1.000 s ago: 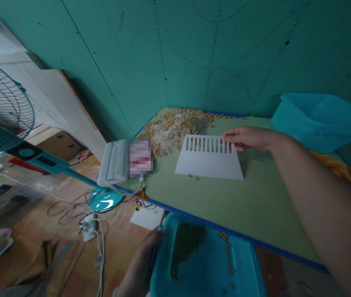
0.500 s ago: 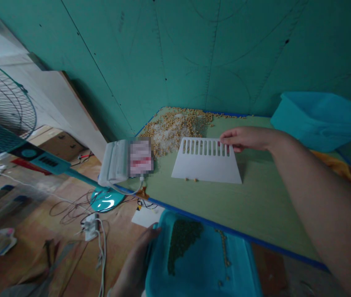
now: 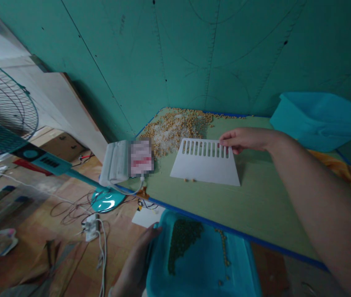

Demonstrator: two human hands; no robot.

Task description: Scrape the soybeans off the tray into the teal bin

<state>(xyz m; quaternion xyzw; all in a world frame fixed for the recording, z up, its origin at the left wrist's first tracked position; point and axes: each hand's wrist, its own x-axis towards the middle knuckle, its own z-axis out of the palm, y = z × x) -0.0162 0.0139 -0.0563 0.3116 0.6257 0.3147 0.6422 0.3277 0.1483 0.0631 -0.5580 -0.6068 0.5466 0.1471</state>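
Scraper (image 3: 204,169): one, white, flat, a row of slots along its upper part. Stands tilted over the near-middle of the table (image 3: 274,206), wide edge down and toward the viewer; whether its full edge touches the surface is hard to tell.

Right hand (image 3: 243,138): grasping the scraper by its upper right corner, fingers against the last slots. Some fingers lie behind and are only partly seen.

Loose beans (image 3: 186,180): two, yellowish, just beside the scraper's lower edge.

Pile (image 3: 175,130): yellowish beans mixed with white, translucent bits too small to identify, at the table's far left corner; its near right part is hidden behind the scraper. A thin line of beans trails right along the back edge.

Tub (image 3: 200,272): blue, below the table's front edge, bottom cut off by the frame. Contains a dark green granular patch, blurred, and a strip of yellowish beans.

Left hand (image 3: 140,251): holding the tub's left side, thumb at the rim; remaining fingers hidden.

Device (image 3: 116,161): pale casing, cable attached, at the table's left edge; its front is pixelated, unreadable.

Bin (image 3: 314,123): blue, at the back right; interior mostly out of sight.

Cloth (image 3: 339,167): orange, crumpled, partly covered by the forearm.

Fan (image 3: 45,163): teal, left, head cut off by the frame.
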